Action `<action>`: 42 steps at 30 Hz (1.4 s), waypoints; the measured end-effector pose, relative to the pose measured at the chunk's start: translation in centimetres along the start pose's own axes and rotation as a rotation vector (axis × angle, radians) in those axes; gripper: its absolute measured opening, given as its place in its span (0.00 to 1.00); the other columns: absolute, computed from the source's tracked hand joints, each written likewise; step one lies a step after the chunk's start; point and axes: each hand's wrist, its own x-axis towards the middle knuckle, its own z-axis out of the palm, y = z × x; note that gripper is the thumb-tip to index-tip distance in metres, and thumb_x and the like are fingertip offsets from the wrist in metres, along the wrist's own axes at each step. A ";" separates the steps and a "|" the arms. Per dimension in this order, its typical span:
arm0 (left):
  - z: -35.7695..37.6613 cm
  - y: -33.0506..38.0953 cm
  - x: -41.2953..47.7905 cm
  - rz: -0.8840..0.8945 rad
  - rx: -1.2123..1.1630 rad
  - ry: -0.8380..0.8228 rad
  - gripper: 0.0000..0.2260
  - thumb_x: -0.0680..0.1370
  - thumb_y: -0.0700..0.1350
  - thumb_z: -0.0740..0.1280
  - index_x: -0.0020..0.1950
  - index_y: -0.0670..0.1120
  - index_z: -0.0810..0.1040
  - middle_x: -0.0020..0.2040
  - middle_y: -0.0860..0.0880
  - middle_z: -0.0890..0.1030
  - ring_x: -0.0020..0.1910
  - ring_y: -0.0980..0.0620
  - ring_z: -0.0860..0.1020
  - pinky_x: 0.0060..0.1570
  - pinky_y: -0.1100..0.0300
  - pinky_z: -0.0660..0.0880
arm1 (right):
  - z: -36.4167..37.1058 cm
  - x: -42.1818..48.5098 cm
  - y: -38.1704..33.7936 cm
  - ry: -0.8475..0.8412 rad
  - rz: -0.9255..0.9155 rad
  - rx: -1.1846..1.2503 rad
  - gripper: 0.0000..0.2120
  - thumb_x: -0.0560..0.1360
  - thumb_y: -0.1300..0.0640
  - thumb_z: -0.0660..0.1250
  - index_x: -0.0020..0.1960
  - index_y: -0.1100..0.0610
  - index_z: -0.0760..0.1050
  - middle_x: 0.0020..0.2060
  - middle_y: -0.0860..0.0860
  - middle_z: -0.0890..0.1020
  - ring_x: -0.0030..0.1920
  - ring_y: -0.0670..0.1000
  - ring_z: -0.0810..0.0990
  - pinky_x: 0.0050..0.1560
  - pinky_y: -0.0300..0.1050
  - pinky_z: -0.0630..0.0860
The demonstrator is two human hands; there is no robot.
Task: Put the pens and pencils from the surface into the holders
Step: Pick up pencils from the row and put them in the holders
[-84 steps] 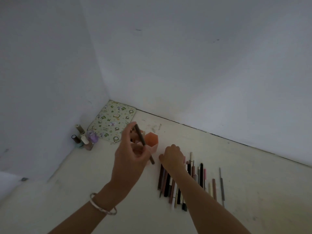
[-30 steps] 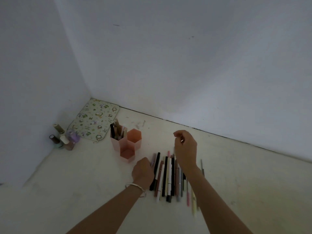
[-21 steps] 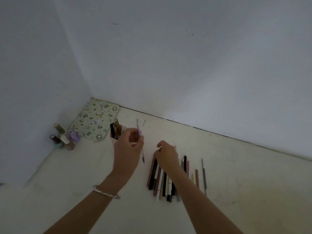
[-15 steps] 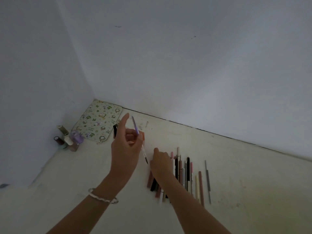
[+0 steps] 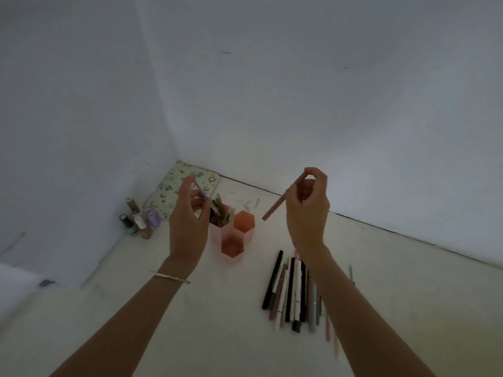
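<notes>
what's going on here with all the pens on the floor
A person is sorting pens and pencils into a cluster of pink hexagonal holders. The left hand holds a thin lilac pen just above the back-left holder, which already has several in it; the other two look empty. The right hand is raised, pinching a brown pencil tilted toward the holders. A row of pens and pencils still lies on the surface below the right arm. Nail polish bottles stand in the corner.
</notes>
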 end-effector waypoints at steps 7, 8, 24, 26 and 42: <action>-0.6 -2.1 -2.1 0.359 0.410 -0.110 0.18 0.80 0.48 0.62 0.67 0.42 0.75 0.59 0.43 0.80 0.59 0.45 0.77 0.61 0.49 0.75 | 2.2 -2.0 -1.5 -0.046 -0.118 0.085 0.16 0.77 0.63 0.63 0.59 0.47 0.68 0.39 0.47 0.78 0.40 0.49 0.78 0.41 0.39 0.76; -1.0 -2.2 -2.2 0.320 0.406 -0.070 0.19 0.81 0.47 0.60 0.70 0.42 0.74 0.63 0.42 0.77 0.64 0.44 0.74 0.66 0.50 0.71 | 2.6 -2.3 -1.5 -0.054 -0.122 0.097 0.16 0.77 0.63 0.63 0.60 0.47 0.68 0.40 0.47 0.78 0.40 0.50 0.78 0.42 0.40 0.77; -1.4 -0.2 -6.3 0.061 0.090 -0.209 0.16 0.77 0.35 0.63 0.55 0.56 0.74 0.49 0.61 0.76 0.46 0.61 0.78 0.42 0.71 0.75 | 6.1 -4.9 1.4 -0.297 -0.418 -0.425 0.16 0.72 0.62 0.65 0.58 0.59 0.79 0.55 0.55 0.76 0.55 0.52 0.74 0.57 0.48 0.73; 0.7 0.6 -8.3 0.062 0.094 -0.378 0.14 0.77 0.37 0.64 0.51 0.57 0.74 0.45 0.60 0.78 0.44 0.61 0.78 0.41 0.72 0.75 | 4.4 -3.4 1.2 -0.164 -0.341 -0.331 0.18 0.71 0.63 0.62 0.60 0.59 0.77 0.55 0.54 0.75 0.55 0.51 0.74 0.58 0.48 0.74; 12.3 0.1 -12.2 -0.261 0.603 -0.773 0.12 0.80 0.44 0.62 0.63 0.43 0.70 0.57 0.45 0.78 0.55 0.47 0.78 0.53 0.56 0.74 | -8.7 -2.1 6.8 0.012 0.013 -0.401 0.14 0.71 0.72 0.62 0.51 0.59 0.79 0.45 0.47 0.79 0.41 0.44 0.75 0.44 0.26 0.69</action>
